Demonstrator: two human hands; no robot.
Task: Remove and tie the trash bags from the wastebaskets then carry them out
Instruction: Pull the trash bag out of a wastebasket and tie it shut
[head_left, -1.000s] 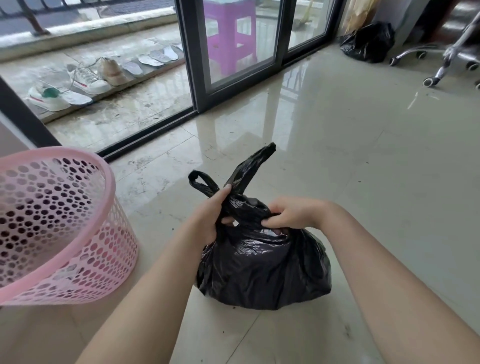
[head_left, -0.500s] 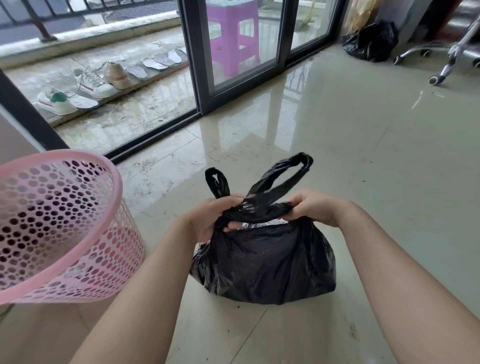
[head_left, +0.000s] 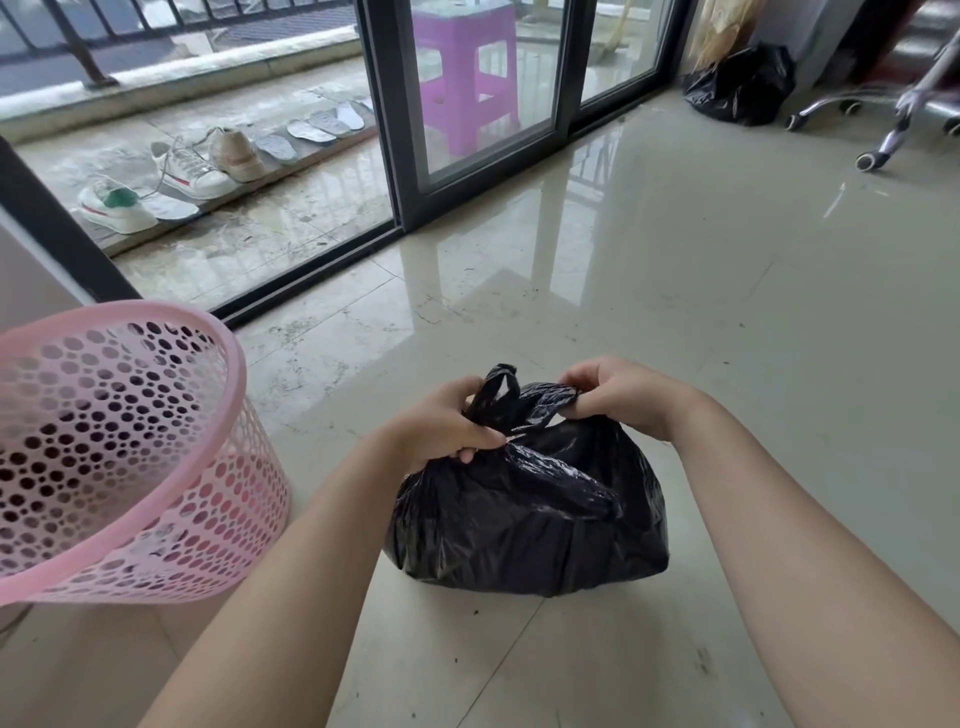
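Trash bag (head_left: 530, 499) sits out of the pink basket (head_left: 156, 332); left hand (head_left: 441, 431) and right hand (head_left: 618, 395) pinch its handles mid-knot; carrying remains.

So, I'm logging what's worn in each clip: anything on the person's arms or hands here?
Nothing shows. The left hand and right hand are bare, with no gloves, rings, watch or bracelet visible, and both forearms are bare to the frame's bottom edge, no sleeves.

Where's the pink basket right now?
In the head view the pink basket stands on the floor at the left edge, left of the black bag both hands hold, near the sliding door.
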